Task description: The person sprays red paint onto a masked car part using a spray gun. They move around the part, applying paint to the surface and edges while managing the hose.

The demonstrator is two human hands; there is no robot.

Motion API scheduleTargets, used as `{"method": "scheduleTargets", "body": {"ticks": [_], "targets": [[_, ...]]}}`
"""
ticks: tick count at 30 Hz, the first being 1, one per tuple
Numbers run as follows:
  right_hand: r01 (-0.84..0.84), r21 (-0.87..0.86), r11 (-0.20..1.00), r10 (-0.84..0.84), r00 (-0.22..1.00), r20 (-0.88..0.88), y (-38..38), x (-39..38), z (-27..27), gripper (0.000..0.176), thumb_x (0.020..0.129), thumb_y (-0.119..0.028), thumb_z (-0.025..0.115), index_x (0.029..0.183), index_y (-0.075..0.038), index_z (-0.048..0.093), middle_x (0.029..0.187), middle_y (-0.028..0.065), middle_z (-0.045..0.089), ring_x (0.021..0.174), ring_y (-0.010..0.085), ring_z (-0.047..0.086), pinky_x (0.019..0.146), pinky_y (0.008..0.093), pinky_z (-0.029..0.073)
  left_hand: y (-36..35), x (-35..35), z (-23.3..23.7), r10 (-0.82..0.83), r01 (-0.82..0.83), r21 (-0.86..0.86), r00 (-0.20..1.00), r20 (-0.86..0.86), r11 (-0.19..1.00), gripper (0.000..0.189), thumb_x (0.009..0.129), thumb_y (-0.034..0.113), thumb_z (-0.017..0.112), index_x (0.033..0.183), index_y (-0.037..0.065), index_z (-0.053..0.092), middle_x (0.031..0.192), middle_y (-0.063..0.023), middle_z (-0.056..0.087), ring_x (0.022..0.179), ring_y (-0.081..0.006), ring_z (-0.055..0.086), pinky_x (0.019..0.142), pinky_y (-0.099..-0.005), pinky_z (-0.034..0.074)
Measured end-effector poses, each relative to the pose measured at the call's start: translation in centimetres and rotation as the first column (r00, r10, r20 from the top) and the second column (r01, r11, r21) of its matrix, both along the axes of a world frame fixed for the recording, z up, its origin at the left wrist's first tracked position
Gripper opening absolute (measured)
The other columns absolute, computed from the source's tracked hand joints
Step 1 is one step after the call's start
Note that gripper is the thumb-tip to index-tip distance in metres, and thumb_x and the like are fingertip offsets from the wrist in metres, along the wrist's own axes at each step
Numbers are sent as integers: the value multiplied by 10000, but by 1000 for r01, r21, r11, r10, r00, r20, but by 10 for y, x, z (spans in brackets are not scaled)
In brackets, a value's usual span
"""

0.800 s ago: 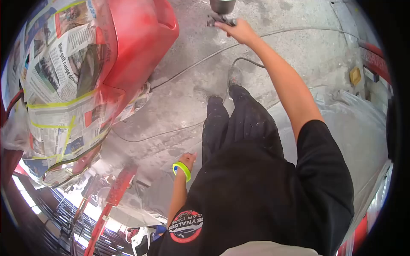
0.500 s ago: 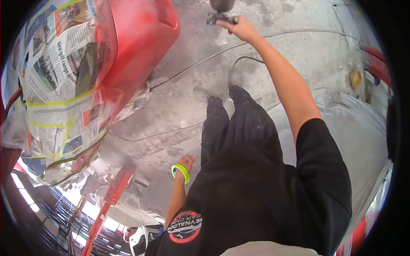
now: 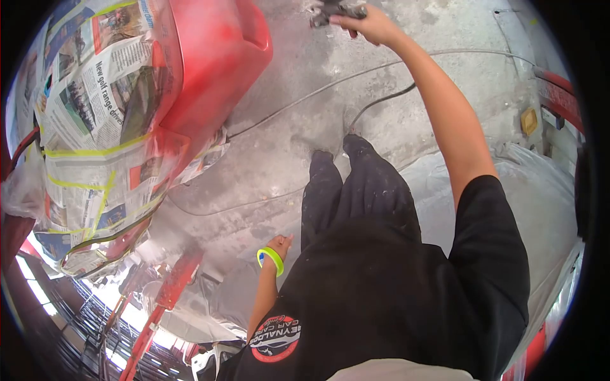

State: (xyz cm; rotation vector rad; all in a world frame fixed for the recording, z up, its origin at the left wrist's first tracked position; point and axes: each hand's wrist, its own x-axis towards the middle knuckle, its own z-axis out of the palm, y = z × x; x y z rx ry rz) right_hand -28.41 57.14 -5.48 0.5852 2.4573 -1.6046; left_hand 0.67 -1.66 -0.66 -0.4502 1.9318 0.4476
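Note:
At the top, my right hand (image 3: 375, 26) is closed around the handle of a dark spray gun (image 3: 335, 14), whose upper part is cut off by the edge of view. The gun is held over the floor, to the right of a glossy red car body panel (image 3: 216, 70) and apart from it. A whitish haze hangs near the panel. By my hip, my left hand (image 3: 279, 244) is loosely curled, with nothing visible in it. Around that wrist hangs a roll of yellow-green masking tape (image 3: 272, 260).
Newspaper sheets (image 3: 95, 89) taped with yellow strips cover the area beside the red panel. A thin hose (image 3: 311, 95) crosses the concrete floor, and a darker hose (image 3: 384, 98) curves near my feet. Plastic sheeting (image 3: 534, 197) drapes at right. A red post (image 3: 178, 279) stands at lower left.
My right hand has moved up and to the right with the spray gun, taking the gun's cup out of view. The darker hose has shifted right. My left hand stays near my hip.

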Motion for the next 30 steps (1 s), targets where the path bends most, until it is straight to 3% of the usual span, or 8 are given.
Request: {"method": "scheduleTargets", "body": {"ticks": [1,2,5,9,12,20,23,30], "targets": [[84,34,996,-82,995,-55,2,-10,-2,474,813,-527,741,801,-57,683,620,6,612,388,67,409,349,236,303,4,-4,4,-9,9,-6,1000,-1,1000,478,909,477,647,759,24,628,708,-96,643,677,-192,576,698,-331,471],[36,93,995,-42,997,59,17,-31,-10,559,838,-614,668,810,-62,745,681,109,677,676,234,656,695,372,511,7,-7,10,-18,18,-16,1000,0,1000,482,909,482,645,757,25,626,707,-96,642,675,-192,576,698,-330,471],[255,59,965,-248,963,-102,6,-48,-7,578,832,-619,670,836,-44,728,679,92,661,626,200,620,629,353,494,17,-20,21,-65,68,-78,997,41,995,477,910,478,647,754,28,622,708,-96,645,675,-190,581,702,-325,472],[-3,-114,993,-24,972,-233,4,-13,26,461,854,-507,711,842,-47,727,648,51,637,634,142,604,596,329,469,1,-13,9,101,-98,55,993,-62,994,424,905,424,673,718,53,585,716,-56,646,673,-141,567,662,-295,457],[-182,-198,963,194,980,45,11,31,54,459,813,-522,743,812,-66,690,620,-3,610,401,65,412,356,239,303,1,-10,5,77,-73,48,994,-75,996,478,908,477,636,757,23,633,728,-108,666,700,-214,613,710,-338,477],[6,79,997,4,991,-132,35,2,80,438,865,-470,714,791,-39,701,638,45,628,602,129,581,583,318,453,-5,-9,6,-115,115,-43,993,7,992,514,910,512,604,780,17,652,766,-146,687,743,-265,649,736,-379,488],[132,33,991,-119,960,-255,17,-2,106,459,864,-471,715,801,-17,699,631,43,623,587,132,563,576,319,445,-19,-7,-7,-44,43,-45,999,-26,998,442,902,444,666,772,24,626,752,-70,682,695,-152,603,696,-310,493],[-193,-44,980,194,981,13,-8,64,156,377,805,-473,771,841,-102,714,613,-36,602,465,42,448,397,224,318,17,-29,23,-52,51,-25,997,-55,998,499,906,506,615,774,25,635,707,-127,632,685,-231,581,707,-366,466]]}}
